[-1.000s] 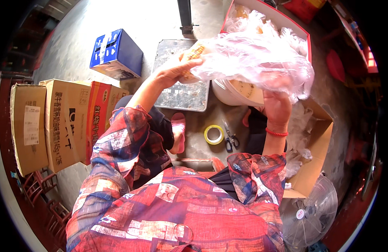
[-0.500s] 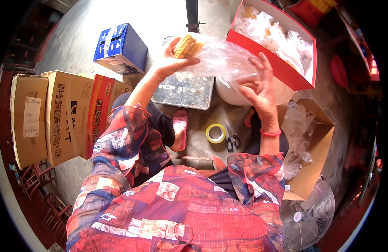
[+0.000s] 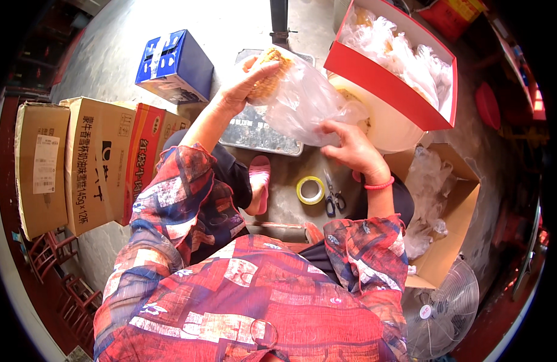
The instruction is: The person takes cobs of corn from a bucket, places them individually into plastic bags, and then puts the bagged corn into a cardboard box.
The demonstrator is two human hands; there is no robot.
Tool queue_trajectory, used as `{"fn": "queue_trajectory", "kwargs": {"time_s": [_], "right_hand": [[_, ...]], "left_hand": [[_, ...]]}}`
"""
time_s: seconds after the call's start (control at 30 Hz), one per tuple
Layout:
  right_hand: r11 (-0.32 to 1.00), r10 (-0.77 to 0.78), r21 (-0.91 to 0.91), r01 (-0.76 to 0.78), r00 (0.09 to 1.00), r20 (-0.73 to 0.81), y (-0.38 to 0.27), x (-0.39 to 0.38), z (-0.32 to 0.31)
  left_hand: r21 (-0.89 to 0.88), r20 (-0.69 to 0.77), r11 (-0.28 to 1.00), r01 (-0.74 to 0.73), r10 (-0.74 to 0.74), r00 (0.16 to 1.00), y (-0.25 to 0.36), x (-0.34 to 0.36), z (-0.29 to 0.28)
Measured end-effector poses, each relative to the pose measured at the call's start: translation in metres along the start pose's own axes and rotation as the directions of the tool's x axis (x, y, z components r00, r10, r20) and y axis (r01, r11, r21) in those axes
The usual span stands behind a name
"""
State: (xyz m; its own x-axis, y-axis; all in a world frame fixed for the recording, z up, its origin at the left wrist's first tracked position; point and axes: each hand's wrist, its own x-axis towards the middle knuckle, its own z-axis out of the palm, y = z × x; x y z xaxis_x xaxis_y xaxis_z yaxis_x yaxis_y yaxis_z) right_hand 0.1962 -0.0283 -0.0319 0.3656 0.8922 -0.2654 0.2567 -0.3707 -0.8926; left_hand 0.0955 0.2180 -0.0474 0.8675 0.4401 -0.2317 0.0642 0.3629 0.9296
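Note:
My left hand grips yellow corn on the cob at one end of a clear plastic bag, the film lying around it. My right hand is at the bag's loose end, with bent fingers against the film and a red band on the wrist. I cannot tell how many pieces of corn are in the bag. Beneath the bag lies a worn dark platform with an upright post beyond it. A round white tub stands to the right, partly hidden by a red box.
The red box holds several filled plastic bags. Below it, an open carton contains loose clear bags, with a fan alongside. Yellow tape and scissors lie between my feet. Cartons and a blue box stand left.
My right hand has come down and slightly left with the bag's loose end. The bag now hangs lower and fuller, and my left hand still grips the corn.

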Motion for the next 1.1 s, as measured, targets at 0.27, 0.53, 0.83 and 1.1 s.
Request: {"fn": "queue_trajectory", "kwargs": {"time_s": [0.27, 0.53, 0.83, 1.1], "right_hand": [[0.743, -0.259, 0.472, 0.474, 0.854, -0.451, -0.012, -0.026, -0.043], [0.929, -0.363, -0.026, 0.369, 0.894, -0.262, -0.019, 0.010, 0.014], [0.994, -0.088, 0.029, 0.105, 0.931, -0.354, 0.011, 0.024, 0.038], [0.815, -0.045, 0.433, 0.386, 0.786, -0.616, -0.005, 0.017, 0.025]], "left_hand": [[0.252, -0.016, 0.934, -0.253, 0.265, 0.964, 0.018, -0.004, -0.008], [0.130, 0.300, 0.982, -0.138, 0.093, 0.949, 0.019, -0.021, 0.032], [-0.257, 0.169, 0.966, -0.013, 0.059, 0.984, 0.014, -0.001, 0.037], [-0.095, 0.009, 0.947, -0.308, 0.310, 0.951, 0.016, 0.001, 0.047]]}}
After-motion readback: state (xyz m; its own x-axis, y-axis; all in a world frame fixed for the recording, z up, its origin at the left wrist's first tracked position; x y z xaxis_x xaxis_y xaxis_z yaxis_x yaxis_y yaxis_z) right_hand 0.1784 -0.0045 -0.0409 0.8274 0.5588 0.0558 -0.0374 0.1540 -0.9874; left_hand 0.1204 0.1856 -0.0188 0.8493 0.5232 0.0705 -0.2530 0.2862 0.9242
